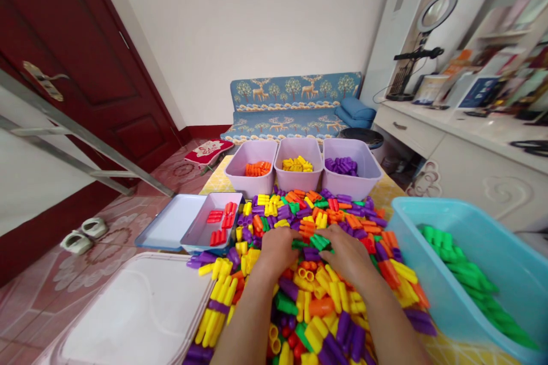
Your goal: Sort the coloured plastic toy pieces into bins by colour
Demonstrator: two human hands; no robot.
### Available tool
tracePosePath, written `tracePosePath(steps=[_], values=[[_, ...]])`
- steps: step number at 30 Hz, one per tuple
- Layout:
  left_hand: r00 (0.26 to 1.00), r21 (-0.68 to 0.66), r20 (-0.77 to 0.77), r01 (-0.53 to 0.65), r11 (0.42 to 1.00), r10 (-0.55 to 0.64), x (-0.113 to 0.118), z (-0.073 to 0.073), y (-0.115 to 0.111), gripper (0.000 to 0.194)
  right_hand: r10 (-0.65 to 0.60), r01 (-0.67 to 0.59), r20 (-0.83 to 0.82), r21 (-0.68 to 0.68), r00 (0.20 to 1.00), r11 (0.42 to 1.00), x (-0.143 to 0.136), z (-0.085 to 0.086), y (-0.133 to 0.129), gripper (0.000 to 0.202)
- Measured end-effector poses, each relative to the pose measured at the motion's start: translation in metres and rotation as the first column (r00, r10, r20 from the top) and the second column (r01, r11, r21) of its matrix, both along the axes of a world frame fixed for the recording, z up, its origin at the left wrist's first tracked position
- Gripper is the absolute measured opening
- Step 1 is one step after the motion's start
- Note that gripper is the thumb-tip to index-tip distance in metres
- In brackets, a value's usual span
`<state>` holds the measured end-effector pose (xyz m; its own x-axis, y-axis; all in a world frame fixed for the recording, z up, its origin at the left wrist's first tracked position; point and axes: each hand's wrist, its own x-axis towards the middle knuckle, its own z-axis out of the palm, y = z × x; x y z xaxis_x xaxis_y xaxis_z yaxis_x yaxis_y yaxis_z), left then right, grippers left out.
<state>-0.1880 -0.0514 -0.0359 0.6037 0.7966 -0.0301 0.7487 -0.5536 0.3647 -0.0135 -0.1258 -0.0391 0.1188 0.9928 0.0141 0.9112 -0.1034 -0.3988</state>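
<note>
A big pile of bullet-shaped plastic building pieces [334,291] in yellow, purple, orange, green and red covers the middle of the table. Both my hands reach into it, close together. My left hand [279,250] is bent over the pile, finger and thumb about a green plastic piece [298,244]; its fingertips are partly hidden. Just to the right, my right hand [347,252] has its thumb and fingers around joined green plastic pieces [319,241]. Orange pieces [307,228] lie right beyond the fingertips.
Three lilac bins at the back hold orange [258,169], yellow [298,164] and purple pieces [341,166]. A turquoise bin [445,274] with green pieces stands right. On the left are a small box [201,219] with red pieces, a blue-rimmed lid [169,219] and a white lid [137,308].
</note>
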Motion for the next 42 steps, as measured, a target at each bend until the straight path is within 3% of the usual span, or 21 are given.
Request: tracePosePath(steps=[3, 6, 8, 10, 13, 15, 18, 21, 25, 29, 34, 37, 40, 42], values=[[0.997, 0.006, 0.063, -0.034, 0.999, 0.034, 0.002, -0.005, 0.002, 0.036, 0.052, -0.051, -0.044, 0.028, 0.998, 0.998, -0.01, 0.0, 0.004, 0.046], [0.934, -0.106, 0.315, -0.143, 0.984, 0.169, 0.002, -0.01, 0.007, 0.028, 0.032, -0.016, -0.218, 0.073, 0.975, 0.997, -0.01, -0.004, 0.01, 0.031], [0.793, -0.302, 0.523, -0.172, 0.938, 0.314, 0.001, -0.01, 0.011, 0.024, -0.008, 0.052, -0.367, 0.109, 0.93, 0.993, -0.007, -0.007, 0.014, 0.023], [0.594, -0.544, 0.634, -0.113, 0.831, 0.496, 0.001, -0.007, 0.012, 0.028, 0.006, 0.113, -0.554, 0.181, 0.832, 0.977, -0.005, -0.009, 0.017, 0.025], [0.358, -0.765, 0.614, 0.049, 0.643, 0.703, 0.0, -0.004, 0.012, 0.041, 0.092, 0.177, -0.783, 0.251, 0.615, 0.952, -0.007, -0.003, 0.016, 0.031], [0.286, -0.797, 0.6, 0.139, 0.587, 0.747, -0.001, -0.003, 0.012, 0.047, 0.09, 0.183, -0.835, 0.223, 0.543, 0.958, -0.012, 0.003, 0.014, 0.032], [0.273, -0.788, 0.616, 0.213, 0.578, 0.739, -0.002, -0.003, 0.011, 0.048, 0.064, 0.151, -0.861, 0.16, 0.504, 0.976, -0.02, 0.009, 0.011, 0.03], [0.316, -0.737, 0.676, 0.272, 0.619, 0.666, -0.002, -0.004, 0.009, 0.044, 0.085, 0.1, -0.882, 0.147, 0.463, 0.984, -0.026, 0.007, 0.011, 0.035], [0.387, -0.614, 0.786, 0.392, 0.685, 0.482, -0.001, -0.004, 0.006, 0.042, 0.098, 0.054, -0.852, 0.147, 0.513, 0.988, -0.031, 0.002, 0.014, 0.045], [0.419, -0.643, 0.765, 0.446, 0.622, 0.489, -0.001, -0.006, 0.003, 0.042, 0.078, 0.107, -0.829, 0.164, 0.553, 0.981, -0.032, 0.006, 0.013, 0.05], [0.462, -0.725, 0.687, 0.383, 0.572, 0.561, -0.001, -0.007, 0.004, 0.037, 0.052, 0.203, -0.852, 0.182, 0.521, 0.962, -0.023, 0.018, 0.008, 0.042], [0.437, -0.724, 0.689, 0.384, 0.573, 0.578, -0.003, -0.005, 0.005, 0.034, 0.039, 0.449, -0.909, 0.242, 0.415, 0.86, -0.01, 0.027, 0.004, 0.038], [0.389, -0.691, 0.722, 0.42, 0.588, 0.572, -0.004, -0.006, 0.006, 0.039, 0.186, 0.723, -0.959, 0.282, 0.212, 0.631, 0.009, 0.035, 0.002, 0.031], [0.381, -0.668, 0.744, 0.416, 0.617, 0.549, -0.003, -0.008, 0.007, 0.046, 0.326, 0.842, -0.941, 0.248, 0.092, 0.479, 0.026, 0.038, -0.001, 0.025]])
